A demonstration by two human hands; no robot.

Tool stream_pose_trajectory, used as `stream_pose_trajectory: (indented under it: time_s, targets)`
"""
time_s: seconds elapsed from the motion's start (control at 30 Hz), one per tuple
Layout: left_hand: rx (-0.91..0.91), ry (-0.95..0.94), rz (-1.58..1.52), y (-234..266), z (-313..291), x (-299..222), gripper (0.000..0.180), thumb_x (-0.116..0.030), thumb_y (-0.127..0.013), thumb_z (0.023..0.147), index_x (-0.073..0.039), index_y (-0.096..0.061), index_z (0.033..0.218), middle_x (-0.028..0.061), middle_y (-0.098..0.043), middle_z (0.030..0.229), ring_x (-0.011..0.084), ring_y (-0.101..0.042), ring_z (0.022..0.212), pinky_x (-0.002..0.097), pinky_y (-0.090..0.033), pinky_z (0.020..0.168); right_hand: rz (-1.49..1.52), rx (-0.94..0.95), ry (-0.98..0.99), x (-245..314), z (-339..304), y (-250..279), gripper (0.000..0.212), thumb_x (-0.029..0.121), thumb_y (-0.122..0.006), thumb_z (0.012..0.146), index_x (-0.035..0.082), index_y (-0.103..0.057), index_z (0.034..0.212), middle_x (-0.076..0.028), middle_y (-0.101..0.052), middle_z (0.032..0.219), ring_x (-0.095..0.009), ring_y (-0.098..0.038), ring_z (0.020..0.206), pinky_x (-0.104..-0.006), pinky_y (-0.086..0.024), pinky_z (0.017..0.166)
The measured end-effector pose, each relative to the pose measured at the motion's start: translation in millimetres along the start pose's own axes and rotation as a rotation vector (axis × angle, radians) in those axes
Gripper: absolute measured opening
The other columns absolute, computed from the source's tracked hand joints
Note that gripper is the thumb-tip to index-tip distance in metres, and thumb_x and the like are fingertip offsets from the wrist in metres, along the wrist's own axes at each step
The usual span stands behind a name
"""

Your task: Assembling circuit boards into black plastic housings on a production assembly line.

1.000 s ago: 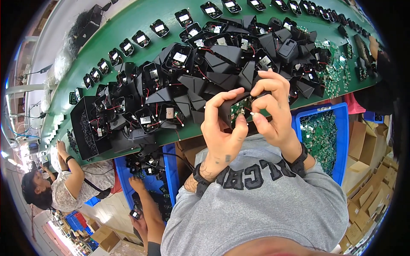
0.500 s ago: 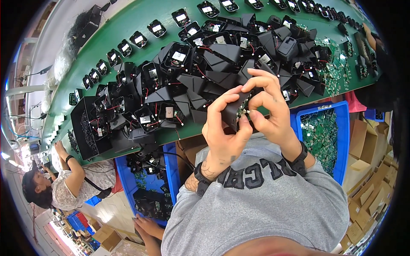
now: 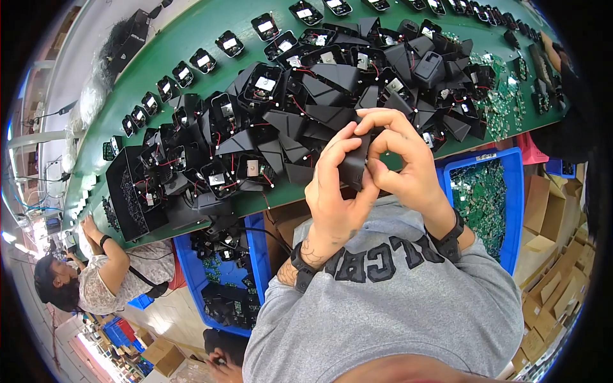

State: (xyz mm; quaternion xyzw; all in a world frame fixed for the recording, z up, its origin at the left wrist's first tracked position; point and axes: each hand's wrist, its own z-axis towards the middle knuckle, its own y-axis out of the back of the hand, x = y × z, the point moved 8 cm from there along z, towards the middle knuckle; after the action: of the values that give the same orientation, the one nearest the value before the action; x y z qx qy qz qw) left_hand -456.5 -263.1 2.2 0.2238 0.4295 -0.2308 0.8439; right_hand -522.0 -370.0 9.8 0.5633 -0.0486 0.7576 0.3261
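My left hand (image 3: 336, 185) and my right hand (image 3: 405, 163) together grip one black plastic housing (image 3: 355, 167) in front of my chest, at the near edge of the green table (image 3: 191, 38). Fingers of both hands wrap over its top, so most of the part is hidden. Just beyond my hands lies a big heap of black housings with red and black wires (image 3: 306, 108). Both wrists wear dark bands.
A row of small black units (image 3: 191, 60) runs along the table's far side. Green circuit boards (image 3: 511, 96) lie at the right end. Blue bins (image 3: 488, 191) (image 3: 223, 281) sit below the table edge. A seated person (image 3: 96, 274) works at the left. Cardboard boxes (image 3: 555, 255) stand right.
The green circuit board visible between my fingers a second ago is now covered by the black housing, and my hands have closed tighter around the part.
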Motion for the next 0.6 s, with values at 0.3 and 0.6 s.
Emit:
stream_pose_trajectory:
  time_s: [0.3,0.6]
  targets:
    - [0.033,0.049,-0.119,2,-5,0,0.048,0.005,-0.062,0.072,0.002,-0.049,0.117,0.0225,-0.058,0.12,0.0295,-0.062,0.104,0.0346,-0.05,0.087,0.228,0.07,-0.161,-8,-5,3,0.011,0.001,-0.071,0.069,0.002,-0.06,0.073,-0.009,-0.055,0.109,-0.023,-0.052,0.11,-0.0366,-0.039,0.096]
    - [0.073,0.175,-0.115,3,-8,6,0.041,0.008,-0.055,0.077,0.002,-0.048,0.117,0.0218,-0.056,0.122,0.0238,-0.059,0.107,0.0333,-0.047,0.091,0.308,0.051,-0.263,-20,-7,-4,0.013,-0.002,-0.072,0.067,0.002,-0.061,0.074,-0.008,-0.055,0.106,-0.019,-0.052,0.104,-0.0306,-0.041,0.09]
